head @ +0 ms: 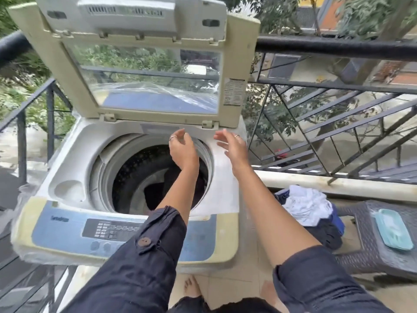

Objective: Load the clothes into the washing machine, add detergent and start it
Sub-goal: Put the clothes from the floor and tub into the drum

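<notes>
A top-loading washing machine (70, 159) stands in front of me with its lid (153, 71) raised upright. Dark clothes (158, 193) lie at the bottom of the drum. My left hand (181, 147) hovers over the far rim of the drum, fingers apart, holding nothing. My right hand (232, 145) is beside it over the machine's right top panel, also open and holding nothing. A pile of white, blue and dark clothes (309, 206) lies on the floor to the right of the machine. The control panel (108, 229) runs along the near edge.
A black metal railing (338, 48) encloses the balcony behind and on both sides. A dark wicker table (370, 251) at the right carries a teal lidded box (393, 231). My bare feet (191, 288) stand on pale tiles close to the machine.
</notes>
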Demonstrator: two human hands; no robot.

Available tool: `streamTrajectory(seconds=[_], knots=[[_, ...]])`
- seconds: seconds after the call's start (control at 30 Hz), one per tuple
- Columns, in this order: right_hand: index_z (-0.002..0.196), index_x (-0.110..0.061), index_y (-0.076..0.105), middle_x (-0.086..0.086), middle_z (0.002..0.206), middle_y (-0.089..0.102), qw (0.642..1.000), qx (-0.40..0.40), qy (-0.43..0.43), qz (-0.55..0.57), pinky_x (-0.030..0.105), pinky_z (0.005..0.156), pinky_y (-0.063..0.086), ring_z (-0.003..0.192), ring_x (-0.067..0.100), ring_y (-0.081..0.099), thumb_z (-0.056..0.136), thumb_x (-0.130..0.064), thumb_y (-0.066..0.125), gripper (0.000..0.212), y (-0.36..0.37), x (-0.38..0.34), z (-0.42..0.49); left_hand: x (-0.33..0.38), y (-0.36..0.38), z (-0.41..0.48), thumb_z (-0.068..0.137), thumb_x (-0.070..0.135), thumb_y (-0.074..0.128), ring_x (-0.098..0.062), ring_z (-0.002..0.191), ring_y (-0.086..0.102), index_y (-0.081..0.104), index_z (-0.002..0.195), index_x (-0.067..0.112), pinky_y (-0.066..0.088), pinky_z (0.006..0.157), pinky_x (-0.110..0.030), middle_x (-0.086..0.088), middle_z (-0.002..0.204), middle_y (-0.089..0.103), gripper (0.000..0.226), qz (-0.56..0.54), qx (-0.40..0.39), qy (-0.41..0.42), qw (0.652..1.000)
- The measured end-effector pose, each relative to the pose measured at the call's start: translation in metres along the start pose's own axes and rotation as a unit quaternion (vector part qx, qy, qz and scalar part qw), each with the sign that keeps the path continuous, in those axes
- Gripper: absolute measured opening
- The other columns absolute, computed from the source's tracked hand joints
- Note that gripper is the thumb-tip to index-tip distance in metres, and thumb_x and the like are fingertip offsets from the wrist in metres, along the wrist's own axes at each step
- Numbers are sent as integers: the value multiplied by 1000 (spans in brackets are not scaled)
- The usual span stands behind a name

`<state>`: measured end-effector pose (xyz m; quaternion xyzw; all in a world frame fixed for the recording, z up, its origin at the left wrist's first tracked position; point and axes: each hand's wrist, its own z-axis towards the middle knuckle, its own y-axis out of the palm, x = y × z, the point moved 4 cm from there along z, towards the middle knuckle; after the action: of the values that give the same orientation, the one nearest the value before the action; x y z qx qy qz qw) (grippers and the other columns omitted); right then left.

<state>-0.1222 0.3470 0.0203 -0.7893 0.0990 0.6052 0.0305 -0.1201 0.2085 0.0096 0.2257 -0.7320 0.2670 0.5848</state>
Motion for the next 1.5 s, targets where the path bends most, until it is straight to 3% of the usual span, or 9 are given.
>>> streamTrajectory(seconds=[0.23, 0.5, 0.73, 0.83, 0.93, 1.07, 1.3, 1.43, 1.5], knots=[[83, -24, 59, -6, 79, 61, 996, 77, -42, 31, 18, 62, 40, 75, 9, 55, 94, -22, 53, 12, -119, -14, 16, 6, 105, -95, 91, 22, 52, -21, 97, 60, 65, 103, 13, 45, 91, -33, -7, 105, 66, 20, 89, -86, 98, 987], [91, -17, 59, 1, 89, 62, 990, 136, -36, 3, 17, 70, 41, 85, 12, 57, 94, -22, 55, 7, -287, 1, 40, -41, 219, -177, 94, 22, 51, -19, 103, 59, 62, 111, 11, 44, 94, -33, -8, 111, 66, 22, 73, -162, 49, 983], [80, -29, 60, -4, 85, 64, 975, 222, -5, -1, 24, 85, 45, 83, 6, 59, 92, -23, 58, 13, -406, 37, 54, -96, 296, -223, 97, 23, 47, -20, 113, 53, 53, 126, 15, 39, 95, -30, -7, 124, 58, 31, 84, -268, 7, 960], [94, -15, 65, -5, 86, 63, 966, 256, 22, 9, 14, 79, 42, 77, -1, 55, 92, -20, 58, 8, -446, 68, 61, -135, 324, -231, 97, 25, 47, -21, 119, 50, 44, 136, 19, 36, 98, -31, -8, 129, 54, 39, 96, -283, -18, 954], [114, 2, 60, -5, 94, 60, 959, 278, 50, 19, 0, 67, 42, 79, -7, 54, 93, -14, 57, 26, -479, 109, 67, -179, 347, -232, 97, 27, 47, -22, 123, 48, 40, 140, 21, 35, 102, -34, -8, 134, 51, 44, 126, -290, -36, 948], [116, -1, 61, 5, 105, 63, 952, 289, 98, 8, 15, 78, 46, 97, 11, 58, 91, -19, 61, 31, -511, 185, 87, -251, 380, -231, 97, 30, 47, -26, 126, 48, 37, 142, 21, 35, 107, -38, -11, 137, 49, 47, 158, -303, -74, 937], [117, -4, 62, 8, 115, 64, 946, 291, 141, -38, 39, 103, 42, 104, 13, 54, 87, -27, 65, 38, -539, 328, 142, -380, 440, -218, 97, 25, 48, -26, 111, 53, 35, 145, 15, 38, 98, -34, -11, 114, 54, 51, 175, -331, -94, 922], [119, -6, 61, 10, 131, 56, 934, 303, 180, -57, 43, 108, 38, 125, 26, 50, 82, -38, 67, 49, -541, 389, 168, -436, 457, -216, 95, 31, 53, -22, 127, 46, 28, 148, 13, 36, 103, -29, -5, 129, 49, 61, 189, -354, -130, 907], [135, -11, 49, 9, 151, 33, 923, 304, 218, -90, 42, 113, 30, 140, 26, 31, 84, -41, 66, 62, -539, 404, 174, -461, 462, -214, 84, 44, 64, -25, 132, 44, 30, 147, 13, 36, 110, -39, -8, 143, 45, 78, 203, -376, -144, 892]])
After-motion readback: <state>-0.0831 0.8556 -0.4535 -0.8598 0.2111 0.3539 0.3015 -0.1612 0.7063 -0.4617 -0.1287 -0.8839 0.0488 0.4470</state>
